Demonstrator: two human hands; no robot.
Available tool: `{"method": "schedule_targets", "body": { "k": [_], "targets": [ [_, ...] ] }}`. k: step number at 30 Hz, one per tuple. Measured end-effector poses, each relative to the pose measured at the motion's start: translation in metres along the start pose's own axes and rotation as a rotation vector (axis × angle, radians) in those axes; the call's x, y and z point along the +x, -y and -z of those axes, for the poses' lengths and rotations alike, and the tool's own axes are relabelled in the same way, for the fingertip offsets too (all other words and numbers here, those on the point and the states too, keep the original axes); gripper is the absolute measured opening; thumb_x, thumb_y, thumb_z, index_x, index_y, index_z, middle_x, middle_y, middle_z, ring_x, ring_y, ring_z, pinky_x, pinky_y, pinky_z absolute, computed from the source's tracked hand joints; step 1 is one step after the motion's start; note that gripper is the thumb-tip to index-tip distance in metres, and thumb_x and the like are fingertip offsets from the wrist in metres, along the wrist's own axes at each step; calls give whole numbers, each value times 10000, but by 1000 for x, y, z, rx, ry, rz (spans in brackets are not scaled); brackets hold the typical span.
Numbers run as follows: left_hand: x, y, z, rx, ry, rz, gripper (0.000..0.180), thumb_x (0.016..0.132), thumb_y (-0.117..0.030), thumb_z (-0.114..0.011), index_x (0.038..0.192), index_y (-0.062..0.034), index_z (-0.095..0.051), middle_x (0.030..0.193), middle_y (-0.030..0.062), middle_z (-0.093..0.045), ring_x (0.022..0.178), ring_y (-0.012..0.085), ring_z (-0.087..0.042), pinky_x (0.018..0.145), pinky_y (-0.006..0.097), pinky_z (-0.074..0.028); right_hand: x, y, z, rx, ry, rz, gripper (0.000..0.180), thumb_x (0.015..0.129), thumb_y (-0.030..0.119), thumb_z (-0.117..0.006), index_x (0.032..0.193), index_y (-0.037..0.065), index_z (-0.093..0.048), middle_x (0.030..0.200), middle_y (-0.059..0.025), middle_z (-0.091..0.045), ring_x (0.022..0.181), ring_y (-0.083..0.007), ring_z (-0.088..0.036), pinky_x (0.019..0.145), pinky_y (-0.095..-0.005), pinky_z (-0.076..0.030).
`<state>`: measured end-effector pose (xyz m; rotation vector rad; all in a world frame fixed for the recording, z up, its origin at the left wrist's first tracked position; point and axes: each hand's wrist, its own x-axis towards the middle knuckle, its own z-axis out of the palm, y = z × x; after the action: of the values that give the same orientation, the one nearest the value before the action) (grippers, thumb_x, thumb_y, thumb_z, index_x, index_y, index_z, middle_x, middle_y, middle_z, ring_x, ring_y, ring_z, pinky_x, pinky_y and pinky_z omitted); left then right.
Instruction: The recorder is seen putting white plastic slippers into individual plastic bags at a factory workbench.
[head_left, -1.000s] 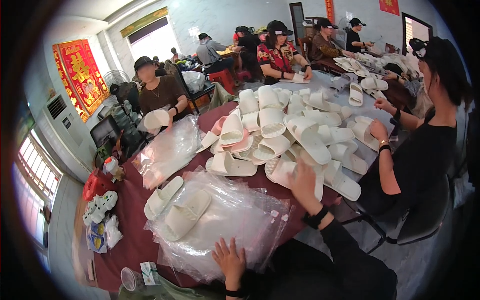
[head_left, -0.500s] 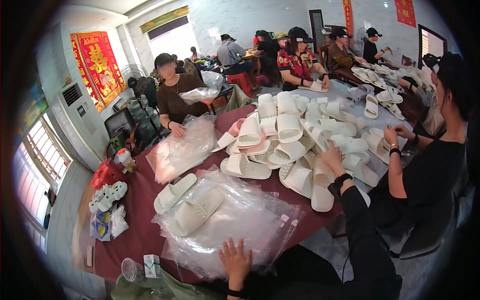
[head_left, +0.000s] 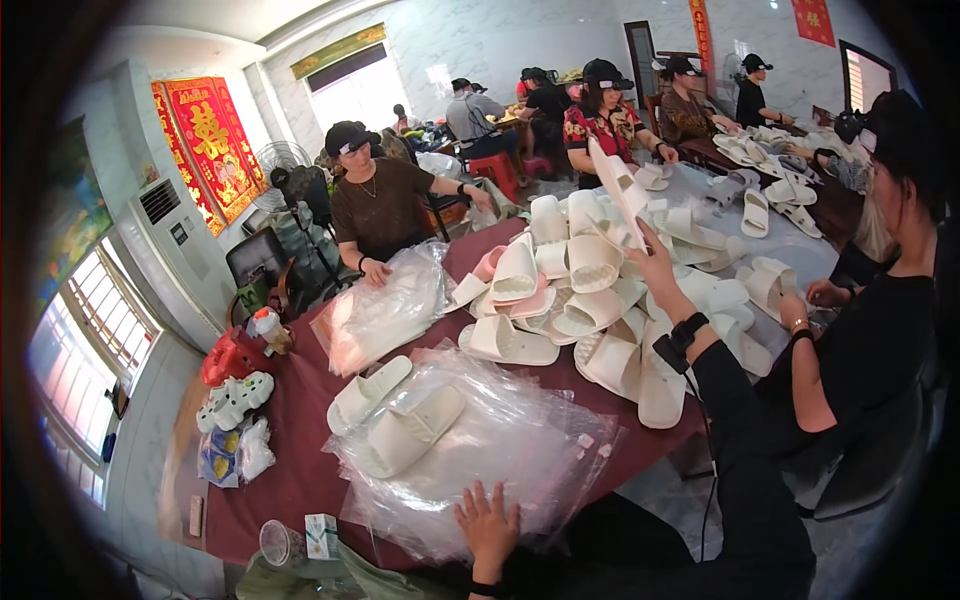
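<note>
My right hand [head_left: 654, 265] grips the lower end of a white slipper [head_left: 618, 190], holding it raised on edge above a heap of white slippers [head_left: 592, 262]. A few pinkish slippers show among the heap. Flat on a stack of clear plastic bags [head_left: 500, 455] rests my left hand [head_left: 489, 524], fingers spread, with nothing in it. Two more slippers lie at the far left of those bags: one slipper [head_left: 415, 432] on top, the other slipper [head_left: 369, 394] beside it by the edge.
Across the maroon-covered table [head_left: 290, 430], a co-worker handles another pile of clear bags [head_left: 385, 310]. At the left edge sit white clogs [head_left: 236, 399], a red bag [head_left: 236, 353], a plastic cup [head_left: 281, 543] and a small box [head_left: 321, 537]. A co-worker in black sits close on my right.
My right hand has lifted a slipper up from the heap. My left hand stays on the bags. The co-worker opposite has let go of a bunched bag and reaches sideways. The view has shifted slightly.
</note>
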<state>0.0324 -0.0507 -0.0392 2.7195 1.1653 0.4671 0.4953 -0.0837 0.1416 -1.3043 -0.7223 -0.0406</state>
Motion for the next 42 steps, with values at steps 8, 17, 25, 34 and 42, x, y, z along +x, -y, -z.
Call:
{"method": "schedule_targets", "body": {
  "k": [8,17,25,34,42],
  "targets": [
    [-4,2,-1,16,-54,-25,505,865,-411,-532,1311,-178,-490,1404,195,-373,1319,399,-291,1077,572,-147,-58,59,-48,255,311,-30,678,817,83,-635,1414,16,-321,1317,-81,-476,1172,-157,-465,1000,-289,-342],
    [-3,-3,2,23,-55,-36,505,867,-385,-533,1312,-152,-486,1412,199,-361,1313,404,-297,1069,579,-159,-125,95,-52,567,539,-439,571,820,150,-573,1332,-26,-390,1229,-154,-553,1103,-222,-552,901,-315,-437],
    [2,0,4,53,-44,-17,507,861,-378,-550,1321,-177,-479,1411,189,-362,1301,398,-314,1063,573,-183,-168,97,-60,435,690,-508,471,832,148,-607,1263,-8,-497,1161,-81,-587,1079,-153,-523,938,-279,-385],
    [-1,-6,5,1,-69,-24,511,869,-368,-548,1333,-172,-461,1421,178,-357,1315,391,-302,1074,559,-160,-265,24,-73,-530,889,-21,593,749,369,-676,1302,212,-529,1114,-199,-527,1038,-328,-490,920,-403,-366],
    [0,-2,1,19,-44,-1,518,872,-387,-543,1344,-193,-452,1429,170,-349,1320,386,-302,1073,561,-164,-289,9,-92,-1098,669,288,648,704,370,-688,1305,208,-510,1301,-279,-395,1199,-425,-360,996,-516,-266]
  ]
}}
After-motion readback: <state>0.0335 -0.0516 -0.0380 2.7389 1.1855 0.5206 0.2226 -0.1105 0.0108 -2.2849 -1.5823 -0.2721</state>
